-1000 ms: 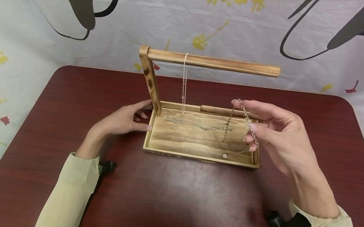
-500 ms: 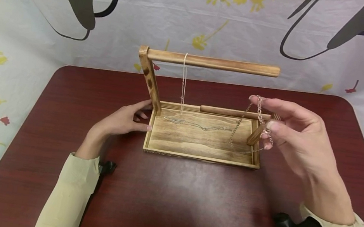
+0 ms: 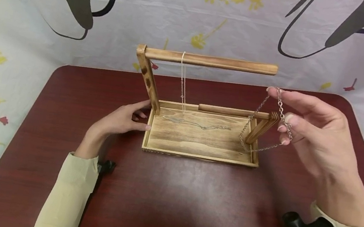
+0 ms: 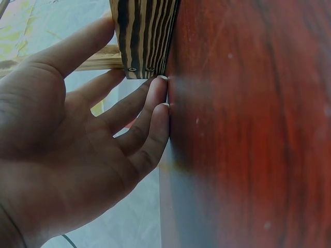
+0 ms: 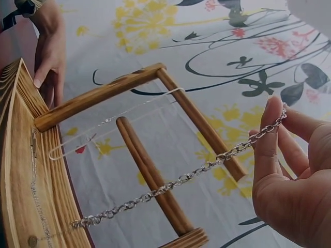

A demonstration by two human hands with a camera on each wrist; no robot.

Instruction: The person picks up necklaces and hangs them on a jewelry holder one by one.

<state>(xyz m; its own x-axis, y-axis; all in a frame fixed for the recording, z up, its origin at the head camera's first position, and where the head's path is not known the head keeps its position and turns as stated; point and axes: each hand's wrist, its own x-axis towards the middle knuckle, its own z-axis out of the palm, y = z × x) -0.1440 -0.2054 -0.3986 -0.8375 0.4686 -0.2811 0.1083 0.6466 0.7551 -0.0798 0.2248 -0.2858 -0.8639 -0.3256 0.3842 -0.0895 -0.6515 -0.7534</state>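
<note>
My right hand (image 3: 326, 139) pinches a silver chain necklace (image 3: 279, 104) between thumb and fingers, draped over the raised index fingertip. The necklace loop hangs down across the right end of a wooden jewelry stand (image 3: 200, 157). In the right wrist view the chain (image 5: 178, 181) stretches from the fingertips toward the stand's tray. My left hand (image 3: 121, 121) rests against the stand's left end, thumb on its side and index finger near the back corner. A thin necklace (image 3: 182, 90) hangs from the stand's tall bar (image 3: 225, 63). Another chain (image 3: 202, 126) lies in the tray.
The stand sits on a dark red table (image 3: 168, 205). A shorter, lower bar (image 3: 231, 111) is carried by a post (image 3: 258, 132) at the tray's right end. A patterned cloth (image 3: 217, 17) hangs behind the table.
My right hand has moved right and slightly up with the chain necklace, bringing the lower bar's post into view. The left hand stays against the stand.
</note>
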